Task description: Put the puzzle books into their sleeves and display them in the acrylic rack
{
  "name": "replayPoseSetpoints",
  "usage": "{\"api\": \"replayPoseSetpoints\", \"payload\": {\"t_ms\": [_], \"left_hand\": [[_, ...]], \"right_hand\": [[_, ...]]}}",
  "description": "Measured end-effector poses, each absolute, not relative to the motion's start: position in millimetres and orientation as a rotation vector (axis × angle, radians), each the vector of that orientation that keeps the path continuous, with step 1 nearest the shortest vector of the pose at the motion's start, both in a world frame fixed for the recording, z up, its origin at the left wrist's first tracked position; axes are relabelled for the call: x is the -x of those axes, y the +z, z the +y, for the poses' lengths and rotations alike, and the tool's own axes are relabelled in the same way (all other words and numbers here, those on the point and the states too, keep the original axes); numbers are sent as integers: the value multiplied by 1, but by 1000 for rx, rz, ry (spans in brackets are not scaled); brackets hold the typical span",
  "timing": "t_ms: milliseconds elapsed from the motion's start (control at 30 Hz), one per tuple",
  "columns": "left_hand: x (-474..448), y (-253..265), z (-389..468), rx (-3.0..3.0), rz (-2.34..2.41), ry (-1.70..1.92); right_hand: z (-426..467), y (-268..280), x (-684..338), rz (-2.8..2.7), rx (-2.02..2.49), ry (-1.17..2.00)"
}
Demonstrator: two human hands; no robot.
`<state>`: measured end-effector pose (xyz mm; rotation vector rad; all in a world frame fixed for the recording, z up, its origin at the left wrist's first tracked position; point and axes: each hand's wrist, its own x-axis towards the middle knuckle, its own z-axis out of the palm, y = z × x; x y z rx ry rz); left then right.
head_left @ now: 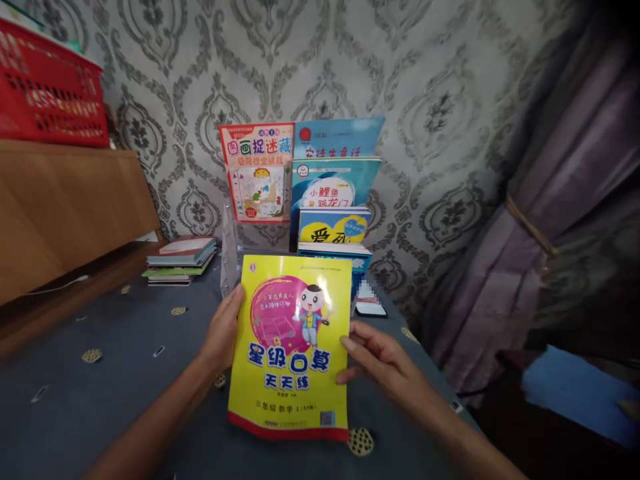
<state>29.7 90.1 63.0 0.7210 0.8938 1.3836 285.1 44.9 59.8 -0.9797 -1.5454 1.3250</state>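
Note:
Between my two hands is a yellow workbook [290, 393] with a red bottom edge, its cartoon front cover turned toward me. My left hand [226, 327] grips its left edge, the fingers mostly hidden behind it. At the right edge, my right hand [373, 357] pinches the workbook between thumb and fingers. Just behind it rises a clear book stand [229, 247] with several books in tiers. These include a red-bordered picture book [260, 173], a blue storybook [340, 137], a teal book [333, 183] and a yellow-and-blue book [335, 227]. The workbook covers the stand's lower front.
A stack of books [181, 260] lies left of the stand on the dark patterned tablecloth [130, 400]. A phone-like object [371, 308] sits at its right. Farther left, a red basket [50, 87] rests on a wooden board [75, 193]. A purple curtain [525, 267] hangs at right.

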Motion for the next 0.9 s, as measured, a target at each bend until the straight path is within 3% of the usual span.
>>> {"api": "replayPoseSetpoints", "payload": {"t_ms": [267,567,900], "left_hand": [[-16,37,89,-972,846,1441],[-5,59,64,-1433,960,1462],[16,91,52,-1917,1199,1197]], "right_hand": [[35,50,-263,-1571,973,895],[34,63,-262,-1654,997,913],[43,81,-262,-1636,999,767]]}}
